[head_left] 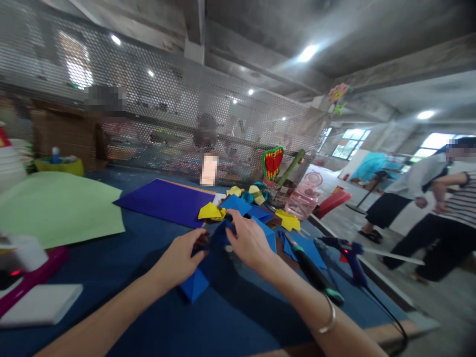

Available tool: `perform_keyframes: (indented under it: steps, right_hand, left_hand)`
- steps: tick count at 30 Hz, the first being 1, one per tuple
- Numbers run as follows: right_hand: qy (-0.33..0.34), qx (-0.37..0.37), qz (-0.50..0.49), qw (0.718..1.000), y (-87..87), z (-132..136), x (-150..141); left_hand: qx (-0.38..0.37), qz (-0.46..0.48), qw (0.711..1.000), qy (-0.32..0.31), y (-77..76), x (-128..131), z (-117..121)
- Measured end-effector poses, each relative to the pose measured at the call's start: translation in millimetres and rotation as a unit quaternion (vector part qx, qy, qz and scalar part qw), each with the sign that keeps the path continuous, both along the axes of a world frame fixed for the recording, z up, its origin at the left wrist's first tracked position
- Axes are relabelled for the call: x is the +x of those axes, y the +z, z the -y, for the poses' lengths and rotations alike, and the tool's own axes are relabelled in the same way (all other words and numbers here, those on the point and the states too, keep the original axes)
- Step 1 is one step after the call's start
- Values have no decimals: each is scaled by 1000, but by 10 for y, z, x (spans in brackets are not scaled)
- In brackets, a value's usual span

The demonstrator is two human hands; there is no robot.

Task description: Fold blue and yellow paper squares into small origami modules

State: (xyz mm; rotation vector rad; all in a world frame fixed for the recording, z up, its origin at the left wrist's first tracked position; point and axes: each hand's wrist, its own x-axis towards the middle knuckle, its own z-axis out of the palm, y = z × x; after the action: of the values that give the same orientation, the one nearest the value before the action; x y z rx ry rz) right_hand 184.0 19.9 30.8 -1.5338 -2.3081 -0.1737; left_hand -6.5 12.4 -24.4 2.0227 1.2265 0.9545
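Note:
My left hand [182, 260] and my right hand [248, 241] meet over a dark blue folded paper piece [217, 237] on the blue table cover [122, 267]. Both hands pinch it, fingers curled on its edges. A loose blue paper square [194, 286] lies just under my left wrist. Folded yellow paper shapes [211, 212] and more blue sheets [238, 204] lie right behind my fingers. My right wrist wears a thin bangle [329, 317].
A purple sheet [167, 201] and a large light green sheet [55, 208] lie at the back left. A black-handled tool [314, 272] and a blue glue gun [351, 255] with cord lie right. A white block [40, 305] sits near left. Two people [427, 198] stand beyond the table's right edge.

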Motion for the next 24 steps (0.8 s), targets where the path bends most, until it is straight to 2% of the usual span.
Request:
perform_keyframes:
  steps: [3,5,10,15,19,24]
  right_hand:
    - [0,28,3,1000,-1,-20,16]
    - [12,26,-17,999,-25,-16,16]
    - [75,12,-79,994,-120,37,-43]
    - [95,0,-165,982,-200,63,-61]
    - [91,-55,-259,960,-245,68,-52]
    - [109,-117,-291,943,-239,101,-74]
  left_hand:
    - [-18,20,1000,-9,-37,13,-22]
    - [-48,67,997,-8,-31,24,-38]
    - [-122,173,977,-34,43,44,-50]
    - [-155,186,970,-27,92,38,-46]
    - [-156,193,968,-42,113,47,-47]
    - [-150,183,971,-43,137,61,-23]
